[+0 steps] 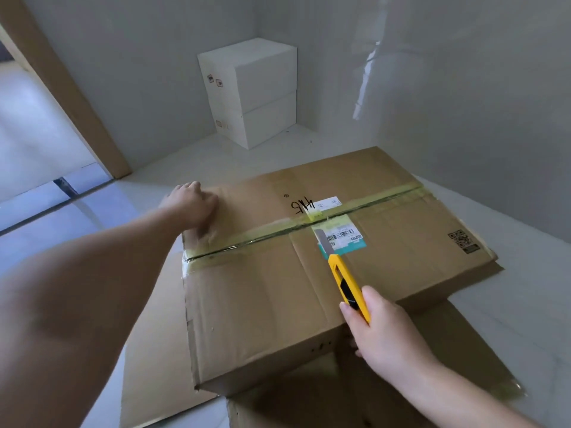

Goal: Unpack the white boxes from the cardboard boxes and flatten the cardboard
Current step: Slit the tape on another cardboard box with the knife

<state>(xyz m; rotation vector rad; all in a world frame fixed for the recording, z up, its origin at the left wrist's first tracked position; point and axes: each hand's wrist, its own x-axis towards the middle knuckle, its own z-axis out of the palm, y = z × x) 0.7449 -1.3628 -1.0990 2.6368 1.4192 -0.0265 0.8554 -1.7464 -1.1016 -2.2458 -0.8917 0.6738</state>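
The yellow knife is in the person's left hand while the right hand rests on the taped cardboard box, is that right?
Not quite: the hands are swapped. In the head view the right hand grips the yellow knife, its blade over the label, and the left hand rests on the taped cardboard box.

Flat cardboard [148, 350] partly under box [262, 298].

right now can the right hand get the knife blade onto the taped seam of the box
Probably yes. The right hand holds the yellow utility knife with its blade out over the cardboard box, just short of the taped seam. Nothing lies between; the left hand rests at the far-left end.
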